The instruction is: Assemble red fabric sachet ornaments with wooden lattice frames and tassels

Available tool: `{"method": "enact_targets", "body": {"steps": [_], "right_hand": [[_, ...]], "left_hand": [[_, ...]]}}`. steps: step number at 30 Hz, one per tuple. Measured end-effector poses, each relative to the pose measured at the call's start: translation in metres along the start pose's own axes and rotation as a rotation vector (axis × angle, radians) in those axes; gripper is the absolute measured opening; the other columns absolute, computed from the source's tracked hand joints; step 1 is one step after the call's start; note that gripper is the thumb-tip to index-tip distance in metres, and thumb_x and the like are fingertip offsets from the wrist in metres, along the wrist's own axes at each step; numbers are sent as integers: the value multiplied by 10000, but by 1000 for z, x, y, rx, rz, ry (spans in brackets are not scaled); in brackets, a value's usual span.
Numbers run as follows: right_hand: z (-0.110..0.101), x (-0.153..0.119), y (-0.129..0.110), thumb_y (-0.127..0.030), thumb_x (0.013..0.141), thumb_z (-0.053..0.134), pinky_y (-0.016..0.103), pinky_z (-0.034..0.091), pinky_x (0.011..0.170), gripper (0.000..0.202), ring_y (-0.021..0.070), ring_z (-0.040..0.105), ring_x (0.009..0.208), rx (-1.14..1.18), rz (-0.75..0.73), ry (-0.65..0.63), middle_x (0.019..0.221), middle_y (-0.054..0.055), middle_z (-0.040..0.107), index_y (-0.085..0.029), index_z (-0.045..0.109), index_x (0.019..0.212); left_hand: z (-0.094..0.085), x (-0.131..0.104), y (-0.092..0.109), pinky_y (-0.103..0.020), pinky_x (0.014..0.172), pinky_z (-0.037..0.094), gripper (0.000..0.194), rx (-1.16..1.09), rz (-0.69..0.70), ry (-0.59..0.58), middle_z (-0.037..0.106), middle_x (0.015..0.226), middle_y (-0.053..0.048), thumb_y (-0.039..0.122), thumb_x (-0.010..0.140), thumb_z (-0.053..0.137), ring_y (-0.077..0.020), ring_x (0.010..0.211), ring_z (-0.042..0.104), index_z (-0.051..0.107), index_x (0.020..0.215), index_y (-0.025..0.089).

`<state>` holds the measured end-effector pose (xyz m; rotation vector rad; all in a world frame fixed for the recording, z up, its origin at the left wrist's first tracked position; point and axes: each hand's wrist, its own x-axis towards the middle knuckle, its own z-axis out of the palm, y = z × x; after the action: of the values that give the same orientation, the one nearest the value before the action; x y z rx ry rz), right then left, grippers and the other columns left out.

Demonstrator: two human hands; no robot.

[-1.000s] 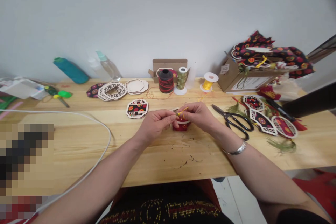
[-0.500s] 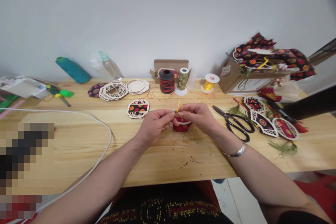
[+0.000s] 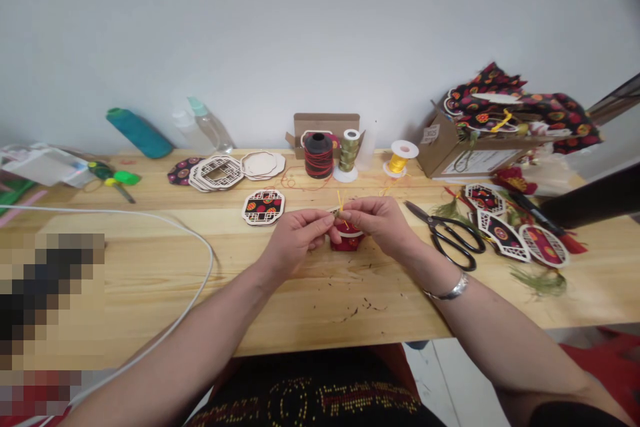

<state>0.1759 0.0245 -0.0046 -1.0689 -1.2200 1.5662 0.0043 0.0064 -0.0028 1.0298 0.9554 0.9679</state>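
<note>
My left hand and my right hand meet near the middle of the table, thumbs and forefingers pinched close together. Between them a yellow cord pokes upward, its lower part hidden by my fingertips. Right below lies a small red fabric piece with a pale rim, partly covered by both hands. Left of my hands rests a patterned ornament with a white lattice frame. Black-handled scissors lie to the right of my right hand, blades pointing up and left.
Spools of red-black cord, olive ribbon and yellow cord stand along the wall. A cardboard box holds patterned fabric. Finished ornaments lie at right, white lattice frames at left. A white cable crosses the left side.
The yellow cord now stands more upright above my fingertips, two strands showing. My fingers have shifted slightly at the pinch; the surrounding things have not moved.
</note>
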Motion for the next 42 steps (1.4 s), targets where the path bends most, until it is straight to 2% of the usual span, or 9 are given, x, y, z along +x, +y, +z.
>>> {"method": "enact_targets", "body": {"steps": [7,11,15,18,24,28,32,38,42], "right_hand": [[0,-1,-3,-364,610,794,210,392,473,248,62,473,478,-16,-11,18,582,-9,646,-143,737,707],[-1,0,-3,-351,612,794,209,393,477,235,68,493,499,-18,-14,31,614,3,665,-148,742,717],[-1,0,-2,-335,613,794,201,408,491,209,69,524,515,1,-16,31,624,2,680,-159,739,710],[0,0,-2,-326,592,807,203,423,506,205,69,533,515,20,-16,40,614,-3,683,-162,740,696],[0,0,-2,-329,575,816,218,443,529,213,83,558,536,24,-10,52,634,4,695,-165,744,689],[-1,0,-3,-333,584,807,214,435,515,205,76,541,523,11,-12,44,615,-1,683,-166,739,680],[-1,1,-2,-347,593,798,220,447,527,219,86,549,556,-13,-33,33,638,5,686,-162,735,691],[1,0,-1,-378,693,729,216,426,528,244,83,531,545,-156,-60,-12,642,7,665,-140,698,738],[4,-5,0,-335,778,659,219,425,539,207,99,553,570,-374,-181,-15,683,32,683,-130,681,766]], "left_hand": [[2,0,0,-200,390,183,265,-68,-31,39,680,581,-59,346,767,671,-33,396,346,727,891,119],[5,-3,1,-193,403,301,320,77,108,115,697,608,-27,326,747,699,-49,407,410,719,1017,155],[9,-7,3,-238,598,512,204,315,264,237,744,702,-22,263,708,724,-121,597,621,763,890,178],[10,-8,3,-279,726,547,163,411,302,263,760,747,-21,236,715,705,-160,708,675,771,856,188],[9,-7,6,-231,607,501,105,367,239,209,726,659,-5,232,739,674,-117,584,600,762,733,175],[5,-4,5,-197,448,354,141,216,113,104,677,613,5,289,750,684,-51,447,415,750,725,167],[1,-1,1,-195,417,256,165,124,54,58,662,616,-8,314,742,703,-38,437,345,745,744,154],[1,-1,0,-200,423,250,176,118,93,132,642,598,2,315,733,706,-34,432,325,725,731,140],[1,-1,1,-209,447,308,161,224,169,209,645,602,9,301,755,678,-49,448,365,717,721,149]]}}
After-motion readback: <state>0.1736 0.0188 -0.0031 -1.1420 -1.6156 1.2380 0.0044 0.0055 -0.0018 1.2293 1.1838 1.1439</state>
